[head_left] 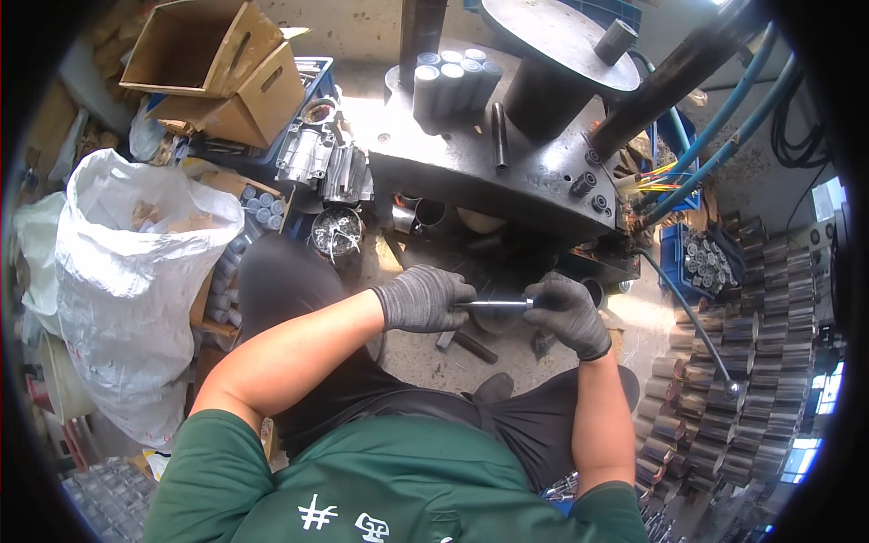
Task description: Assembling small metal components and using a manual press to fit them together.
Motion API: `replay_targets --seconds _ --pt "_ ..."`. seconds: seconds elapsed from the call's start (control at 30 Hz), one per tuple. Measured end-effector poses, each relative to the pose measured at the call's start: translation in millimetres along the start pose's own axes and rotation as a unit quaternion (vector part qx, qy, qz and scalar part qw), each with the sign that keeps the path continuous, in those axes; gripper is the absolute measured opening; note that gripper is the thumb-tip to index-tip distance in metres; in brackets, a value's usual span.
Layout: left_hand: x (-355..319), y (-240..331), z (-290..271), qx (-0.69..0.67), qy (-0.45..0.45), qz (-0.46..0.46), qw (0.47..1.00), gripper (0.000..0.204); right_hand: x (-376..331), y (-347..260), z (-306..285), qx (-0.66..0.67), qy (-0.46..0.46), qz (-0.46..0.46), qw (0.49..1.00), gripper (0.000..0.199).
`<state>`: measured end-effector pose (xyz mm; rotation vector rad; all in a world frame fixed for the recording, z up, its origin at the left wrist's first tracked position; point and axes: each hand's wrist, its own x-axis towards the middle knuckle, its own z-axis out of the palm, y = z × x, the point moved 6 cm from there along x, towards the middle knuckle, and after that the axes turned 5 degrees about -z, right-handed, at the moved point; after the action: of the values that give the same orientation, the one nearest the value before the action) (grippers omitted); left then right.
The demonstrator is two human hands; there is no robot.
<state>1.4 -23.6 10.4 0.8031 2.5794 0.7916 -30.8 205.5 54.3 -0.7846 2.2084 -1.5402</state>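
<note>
A thin, shiny metal rod (498, 304) lies level between my two hands, in front of the machine and above my lap. My left hand (425, 299), in a dark grey knit glove, is closed around the rod's left end. The other end is pinched in my gloved right hand (566, 312), where a small collar shows beside the fingers. What the gloves cover of the rod's ends is hidden. Beyond my hands stands the dark steel machine table (534, 195). On it are several grey cylinders (453, 81) in a cluster and a dark tube (500, 136).
A round metal plate (552, 36) sits on the machine's thick column. To the left are a white woven sack (136, 271), a cardboard box (262, 95) and a bucket of metal shavings (337, 233). Stacked metal cylinders (751, 362) and a blue crate (674, 253) flank the right. Hoses (724, 118) hang there.
</note>
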Motion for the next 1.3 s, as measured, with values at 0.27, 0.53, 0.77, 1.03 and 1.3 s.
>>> replay_targets --seconds 0.27,0.53,0.77,1.03,1.3 --pt "-2.1 2.0 6.5 0.013 -0.041 -0.012 0.999 0.037 2.9 1.9 20.0 0.043 -0.024 0.006 0.999 0.033" --pt "14.0 9.2 4.5 -0.106 0.011 -0.059 0.993 0.037 13.5 13.4 23.8 0.029 0.072 0.117 0.99 0.048" --pt "29.3 -4.8 8.1 -0.564 0.081 -0.144 0.809 0.04 91.0 -39.3 -21.2 -0.105 0.185 -0.097 0.972 0.023" --pt "63.1 -2.5 14.0 -0.663 0.092 -0.163 0.725 0.03 198.6 -68.1 -21.5 -0.455 0.055 -0.098 0.883 0.025" --pt "74.2 -0.9 4.9 -0.679 0.091 -0.162 0.71 0.024 196.2 -70.1 -4.0 -0.503 -0.045 -0.066 0.861 0.026"
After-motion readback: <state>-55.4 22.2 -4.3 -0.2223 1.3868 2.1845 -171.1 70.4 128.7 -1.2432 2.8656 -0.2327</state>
